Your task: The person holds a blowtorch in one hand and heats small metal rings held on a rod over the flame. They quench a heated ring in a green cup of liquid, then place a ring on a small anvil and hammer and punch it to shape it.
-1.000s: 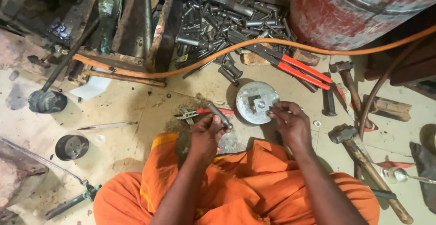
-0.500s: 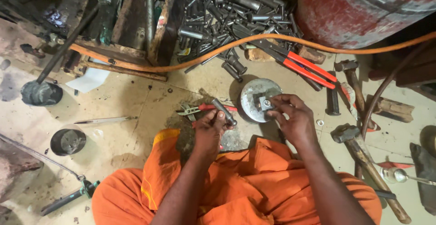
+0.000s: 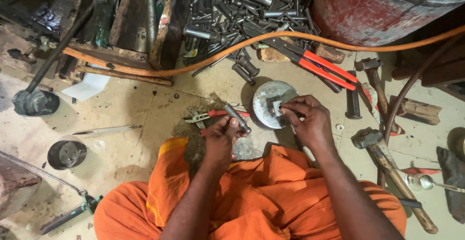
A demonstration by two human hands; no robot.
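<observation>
The person sits on the floor (image 3: 145,109) in bright orange cloth (image 3: 252,196), soft and full of folds. The left hand (image 3: 220,140) is closed around a short grey metal punch (image 3: 237,118), a smooth round rod that tilts up and to the right. The right hand (image 3: 305,121) pinches a small square metal piece (image 3: 277,108) with its fingertips and holds it on a round metal block (image 3: 264,99). The block is flat on top, dull grey and scratched.

It looks like the lining-up step: the little piece is being set in place on the block, and the punch waits just beside it. The next move probably needs the punch tip set straight on the piece, with a steady hold so it does not slip.

Red-handled pliers (image 3: 213,116) lie on the floor just behind the left hand. To the right lies a hammer (image 3: 387,172) with a rough wooden handle. Farther off, a long orange hose (image 3: 232,46) bends across the floor. Behind it is a heap of dark steel pins (image 3: 232,12), round and shiny, and long red-handled cutters (image 3: 310,63). A rusty red drum (image 3: 382,7) stands at the far right.
</observation>
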